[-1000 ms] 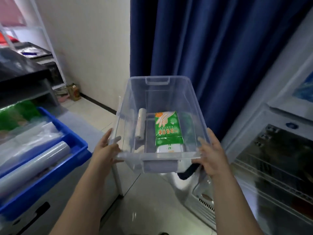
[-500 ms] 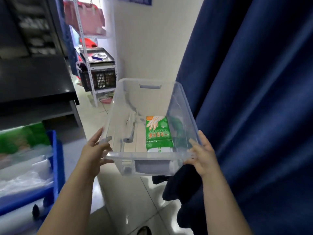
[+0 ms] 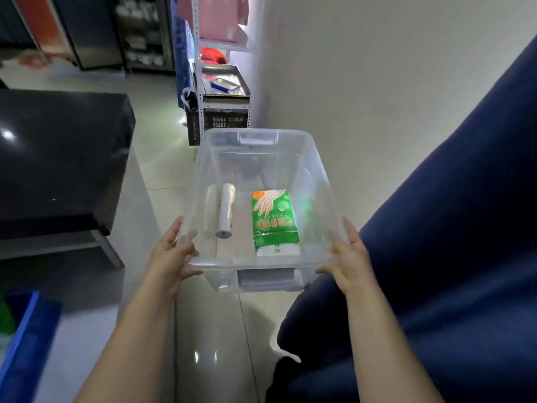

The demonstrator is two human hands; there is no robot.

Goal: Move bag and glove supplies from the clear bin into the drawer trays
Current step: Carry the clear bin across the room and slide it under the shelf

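The clear bin (image 3: 261, 261) hangs over the floor, carried by its near corners. The left hand (image 3: 171, 257) and the right hand (image 3: 348, 254) each curl their fingers round the rim, so neither is free. On the bin floor, between the hands and just beyond them, the bag roll (image 3: 225, 210) lies left of the green glove packet (image 3: 274, 221), both with their long axes running near to far. The roll is nearer the left hand, the packet nearer the right. A blue tray (image 3: 20, 338) sits near-left, well apart.

Your clear bin (image 3: 316, 181), smooth transparent plastic, inside it a glossy green packet (image 3: 274, 221), under it a shiny tiled floor (image 3: 212, 344).
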